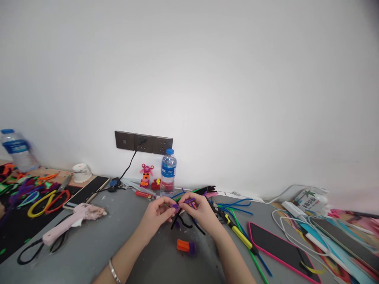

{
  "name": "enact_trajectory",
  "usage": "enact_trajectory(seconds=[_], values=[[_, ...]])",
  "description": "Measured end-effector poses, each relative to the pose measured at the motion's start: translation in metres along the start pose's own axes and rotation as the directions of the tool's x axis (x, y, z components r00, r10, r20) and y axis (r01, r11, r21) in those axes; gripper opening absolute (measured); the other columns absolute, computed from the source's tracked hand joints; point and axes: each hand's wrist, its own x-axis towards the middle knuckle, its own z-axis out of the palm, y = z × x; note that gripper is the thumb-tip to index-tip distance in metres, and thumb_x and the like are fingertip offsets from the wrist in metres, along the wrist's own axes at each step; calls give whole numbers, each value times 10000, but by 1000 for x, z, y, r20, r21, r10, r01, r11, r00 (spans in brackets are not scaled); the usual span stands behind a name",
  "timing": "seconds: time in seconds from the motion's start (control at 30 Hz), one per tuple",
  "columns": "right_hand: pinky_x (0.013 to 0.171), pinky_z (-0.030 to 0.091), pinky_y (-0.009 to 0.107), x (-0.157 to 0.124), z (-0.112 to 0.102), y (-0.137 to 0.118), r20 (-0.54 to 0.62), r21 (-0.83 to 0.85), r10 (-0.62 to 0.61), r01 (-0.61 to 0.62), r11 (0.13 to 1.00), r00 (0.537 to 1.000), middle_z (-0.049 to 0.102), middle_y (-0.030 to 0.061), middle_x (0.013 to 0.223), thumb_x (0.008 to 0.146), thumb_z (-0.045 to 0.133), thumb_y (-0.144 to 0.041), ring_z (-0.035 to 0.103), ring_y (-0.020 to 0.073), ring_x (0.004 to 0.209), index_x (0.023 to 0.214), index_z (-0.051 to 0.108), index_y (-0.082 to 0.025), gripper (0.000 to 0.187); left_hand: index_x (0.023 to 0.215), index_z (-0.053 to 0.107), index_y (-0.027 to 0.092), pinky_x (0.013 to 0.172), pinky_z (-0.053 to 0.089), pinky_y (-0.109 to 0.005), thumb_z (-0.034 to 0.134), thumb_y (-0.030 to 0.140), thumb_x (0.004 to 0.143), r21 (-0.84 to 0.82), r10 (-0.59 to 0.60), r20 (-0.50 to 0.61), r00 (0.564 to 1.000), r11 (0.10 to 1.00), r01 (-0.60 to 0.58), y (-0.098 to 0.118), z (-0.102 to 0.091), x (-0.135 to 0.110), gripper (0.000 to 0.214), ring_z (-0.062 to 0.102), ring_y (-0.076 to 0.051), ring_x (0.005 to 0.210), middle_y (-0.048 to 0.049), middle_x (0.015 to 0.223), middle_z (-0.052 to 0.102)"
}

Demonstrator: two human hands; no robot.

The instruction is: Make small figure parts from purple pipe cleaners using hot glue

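Both hands meet over the middle of the table, pinching one purple pipe cleaner [175, 206] between them. My left hand [158, 215] grips it from the left with thumb and forefinger. From the other side my right hand [199, 210] pinches it, fingers closed. Black pipe cleaner pieces [185, 225] lie or hang just below the fingertips; I cannot tell whether they join the purple one. Nearer to me on the table sits an orange and purple bundle of pipe cleaner [186, 246].
At left lie a pink glue gun [69, 223], a phone [87, 191] and scissors [59, 201]. A water bottle [168, 173] and small pipe cleaner figure [145, 177] stand by the wall. Yellow-handled pliers [239, 232] and a pink-edged phone [281, 250] are at right.
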Motion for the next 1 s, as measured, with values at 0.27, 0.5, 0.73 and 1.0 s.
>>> enact_trajectory(seconds=[0.27, 0.5, 0.73, 1.0], values=[[670, 455, 272, -1, 2, -7, -19, -92, -19, 18, 996, 1000, 665, 15, 710, 805, 635, -256, 610, 176, 710, 704, 638, -176, 128, 822, 668, 163, 546, 444, -222, 787, 344, 665, 6, -6, -18, 1000, 1000, 6, -2, 0, 1, 268, 534, -122, 574, 23, 620, 580], [656, 451, 270, -2, 1, -7, 6, -117, -52, 52, 992, 999, 663, 8, 687, 794, 627, -228, 599, 171, 693, 678, 638, -176, 128, 765, 692, 163, 568, 435, -234, 788, 325, 657, 55, 66, -53, 996, 997, -63, -3, -1, 2, 217, 547, -145, 606, 8, 625, 602], [656, 447, 270, -3, 0, -11, 28, -103, -43, 45, 994, 999, 674, 14, 703, 774, 645, -197, 594, 170, 697, 670, 638, -170, 107, 740, 717, 162, 570, 432, -239, 802, 315, 631, 92, 85, -54, 995, 993, -80, 0, -3, 3, 206, 548, -147, 608, -3, 637, 627], [711, 451, 278, -4, -6, -13, 107, 1, -67, 67, 998, 992, 659, 18, 780, 774, 712, -276, 597, 176, 764, 783, 687, -183, 97, 685, 696, 157, 494, 381, -218, 805, 323, 632, 59, 63, 1, 998, 996, -63, 0, -6, 2, 205, 503, -113, 521, 5, 581, 620]])
